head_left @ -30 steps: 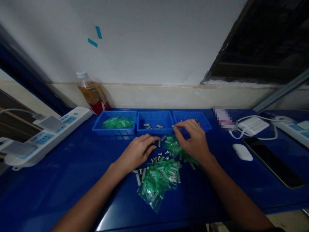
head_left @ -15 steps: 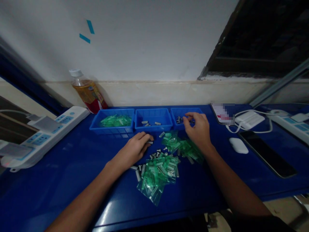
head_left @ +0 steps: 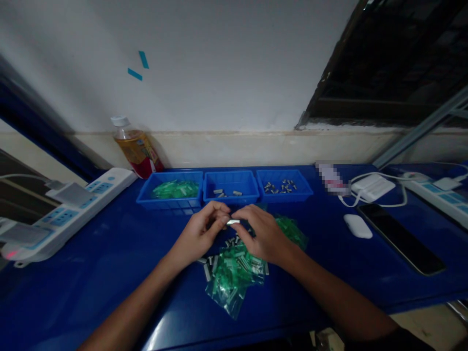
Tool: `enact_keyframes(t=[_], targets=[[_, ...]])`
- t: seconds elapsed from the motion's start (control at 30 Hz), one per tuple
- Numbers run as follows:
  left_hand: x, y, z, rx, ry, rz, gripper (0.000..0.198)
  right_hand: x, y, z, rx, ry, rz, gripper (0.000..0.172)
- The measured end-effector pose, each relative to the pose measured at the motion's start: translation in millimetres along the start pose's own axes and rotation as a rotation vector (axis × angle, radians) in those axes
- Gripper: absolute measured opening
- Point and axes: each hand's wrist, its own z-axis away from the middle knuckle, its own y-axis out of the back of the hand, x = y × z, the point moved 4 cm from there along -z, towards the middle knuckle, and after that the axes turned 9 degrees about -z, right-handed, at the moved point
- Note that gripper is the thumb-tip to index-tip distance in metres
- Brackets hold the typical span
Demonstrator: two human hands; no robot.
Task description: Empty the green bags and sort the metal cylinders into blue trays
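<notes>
A small bright metal standoff (head_left: 233, 222) lies between my two hands, above the pile on the blue table. My left hand (head_left: 201, 229) pinches its left end between thumb and fingers. The fingertips of my right hand (head_left: 265, 234) are closed around the other end; any small part inside them is hidden. Below are green plastic bags of metal parts (head_left: 236, 273), with loose screws (head_left: 231, 241) and standoffs (head_left: 207, 272) beside them. More green bags (head_left: 292, 230) lie partly behind my right hand.
Behind stand three blue trays: one with green bags (head_left: 175, 189), one with a few standoffs (head_left: 237, 193), one with several screws (head_left: 283, 187). A bottle (head_left: 137, 148) and power strip (head_left: 73, 209) stand left. An earbud case (head_left: 357, 226), phone (head_left: 402, 239) and white charger (head_left: 373, 187) lie right.
My right hand has come from the screw tray toward me and left, meeting my left hand. The standoff in my left hand now shows between both hands. The view has tilted slightly up.
</notes>
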Motion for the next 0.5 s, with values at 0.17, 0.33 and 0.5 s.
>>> enact_keyframes(t=[0.17,0.33,0.5], targets=[[9.3,0.9,2.5,0.015,-0.129,-0.255,0.019,7.2,0.6,2.5,0.095,-0.103,-0.027,0.005],[9.7,5.2,1.7,0.075,-0.123,-0.347,0.017,3.1,-0.9,0.9,0.001,-0.102,-0.054,0.014],[9.7,6.7,-0.8,0.031,-0.083,-0.369,0.025,-0.5,0.0,-1.0,-0.043,-0.078,0.030,0.012]])
